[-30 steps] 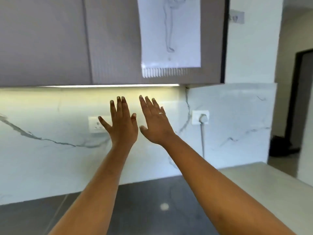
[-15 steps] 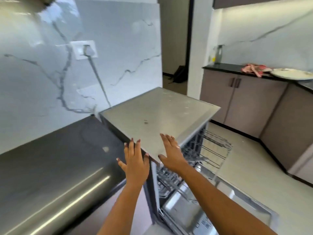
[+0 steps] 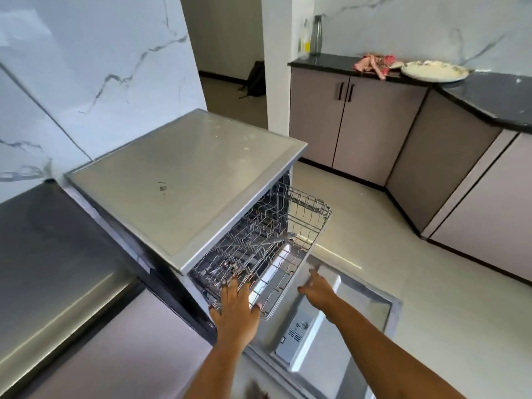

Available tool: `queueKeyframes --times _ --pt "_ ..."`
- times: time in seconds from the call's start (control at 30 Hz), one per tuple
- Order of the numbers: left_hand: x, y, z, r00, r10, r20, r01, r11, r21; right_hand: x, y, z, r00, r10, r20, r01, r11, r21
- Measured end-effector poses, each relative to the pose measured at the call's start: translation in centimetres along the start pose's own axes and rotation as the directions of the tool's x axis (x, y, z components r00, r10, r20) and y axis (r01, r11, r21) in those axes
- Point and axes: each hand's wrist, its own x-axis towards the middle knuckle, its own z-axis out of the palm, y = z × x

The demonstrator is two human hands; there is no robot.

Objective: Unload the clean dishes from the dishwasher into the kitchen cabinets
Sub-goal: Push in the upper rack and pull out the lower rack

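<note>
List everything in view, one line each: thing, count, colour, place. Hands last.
dishwasher: one, silver-grey, centre
door: one, silver, lowered under rack
wire rack: one, grey, pulled out of dishwasher
base cabinets: several, taupe, right wall
countertop: one, black, over cabinets
plate: one, white, on countertop
cloth: one, pink, beside plate
bottle: one, grey, countertop's end
bag: one, dark, doorway floor
left hand: one, fingers spread, at rack's front edge
right hand: one, fingers extended, over door

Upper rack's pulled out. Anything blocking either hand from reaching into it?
Nothing visible. The left hand lies over the near rim of the upper rack, and the right hand hangs by its front edge, above the open door. Only the dishwasher top covers the rack's rear part.
</note>
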Motion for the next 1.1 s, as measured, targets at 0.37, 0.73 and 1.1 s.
queueKeyframes --times 0.37,0.73,1.1 --pt "11.5 0.2 7.0 0.969 0.081 0.232 -0.106 0.990 0.095 11.3 2.1 2.1 0.965 0.239 0.109 -0.263 0.878 0.399" --pt "14.6 -0.3 15.3 0.959 0.181 0.217 -0.224 0.955 0.194 17.1 4.3 7.1 0.945 0.296 0.139 -0.325 0.803 0.500" --pt "17.7 -4.3 13.2 0.969 0.247 -0.007 -0.235 0.927 0.293 18.4 0.1 8.3 0.943 0.202 0.265 -0.285 0.900 0.329"
